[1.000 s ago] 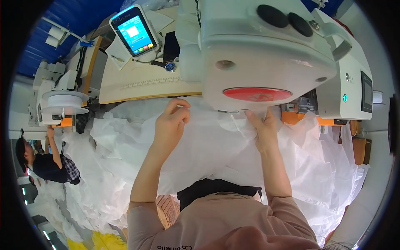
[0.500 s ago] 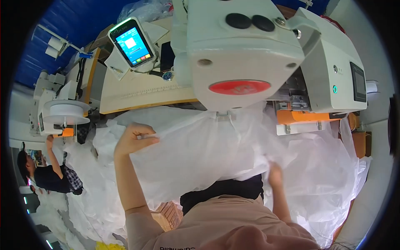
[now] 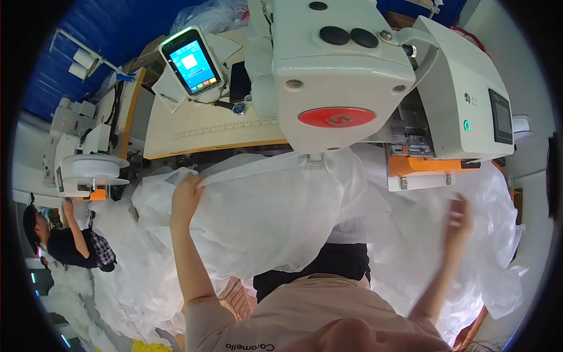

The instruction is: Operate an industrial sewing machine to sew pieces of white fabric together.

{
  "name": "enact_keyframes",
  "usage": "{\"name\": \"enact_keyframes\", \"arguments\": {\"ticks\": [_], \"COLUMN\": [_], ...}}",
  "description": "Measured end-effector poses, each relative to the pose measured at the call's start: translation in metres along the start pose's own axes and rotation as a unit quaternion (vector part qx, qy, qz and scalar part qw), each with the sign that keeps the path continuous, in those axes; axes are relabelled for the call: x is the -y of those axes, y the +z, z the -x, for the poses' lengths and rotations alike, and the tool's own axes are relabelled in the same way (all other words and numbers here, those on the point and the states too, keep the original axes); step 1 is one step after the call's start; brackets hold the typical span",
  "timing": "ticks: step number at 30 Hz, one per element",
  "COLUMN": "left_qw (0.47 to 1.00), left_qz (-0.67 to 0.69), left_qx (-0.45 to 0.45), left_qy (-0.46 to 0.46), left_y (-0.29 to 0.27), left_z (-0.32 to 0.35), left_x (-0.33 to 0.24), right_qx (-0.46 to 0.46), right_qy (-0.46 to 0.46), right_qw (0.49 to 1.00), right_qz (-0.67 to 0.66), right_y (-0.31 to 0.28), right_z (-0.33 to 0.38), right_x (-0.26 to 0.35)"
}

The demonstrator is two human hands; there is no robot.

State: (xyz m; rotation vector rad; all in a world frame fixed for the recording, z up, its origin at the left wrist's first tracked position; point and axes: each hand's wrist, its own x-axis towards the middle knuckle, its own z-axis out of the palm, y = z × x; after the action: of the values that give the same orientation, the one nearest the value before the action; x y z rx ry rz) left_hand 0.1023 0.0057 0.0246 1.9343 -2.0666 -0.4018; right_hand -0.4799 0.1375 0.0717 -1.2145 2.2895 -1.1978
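Thin white translucent fabric (image 3: 270, 217) spreads across my lap and hangs over the table's front. My left hand (image 3: 186, 199) is closed, its fingertips pinching the fabric's upper edge left of the sewing machine. From that pinch the edge runs taut to the presser foot (image 3: 316, 158) beneath the white sewing machine head (image 3: 343, 76), which bears a red oval badge. My right hand (image 3: 457, 222) is raised above the fabric on the right, below an orange-fronted unit (image 3: 419, 165). Motion blurs its fingers, so their grip cannot be made out.
A lit control screen (image 3: 192, 63) stands on the pale tabletop (image 3: 167, 141), near a watch (image 3: 238, 108) and a dark phone-like slab (image 3: 240, 82). A white control box (image 3: 469, 100) flanks the machine. At far left, another person (image 3: 70, 243) works at a machine with a white reel (image 3: 92, 167).
My left hand has closed on the fabric edge, drawing it into a straighter line. My right hand has swung outward to the right and up, away from my waist.
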Motion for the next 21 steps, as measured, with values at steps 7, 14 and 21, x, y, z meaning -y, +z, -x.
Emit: {"name": "enact_keyframes", "arguments": {"ticks": [7,14,21], "left_qw": [0.975,0.947,0.945], "left_qz": [0.038,0.172,0.092], "left_qx": [-0.216,-0.204,-0.141], "left_qy": [0.036,0.178,0.282], "left_y": [-0.024,-0.018,0.004], "left_z": [0.014,0.007,-0.028], "left_x": [-0.004,-0.053,-0.140], "right_qx": [0.076,0.079,-0.049], "right_qy": [-0.207,-0.244,-0.240], "right_qw": [0.970,0.966,0.964], "right_qz": [-0.098,0.033,0.100], "right_y": [0.191,0.157,0.110], "right_z": [0.029,0.016,-0.033], "right_x": [0.134,0.135,0.062]}}
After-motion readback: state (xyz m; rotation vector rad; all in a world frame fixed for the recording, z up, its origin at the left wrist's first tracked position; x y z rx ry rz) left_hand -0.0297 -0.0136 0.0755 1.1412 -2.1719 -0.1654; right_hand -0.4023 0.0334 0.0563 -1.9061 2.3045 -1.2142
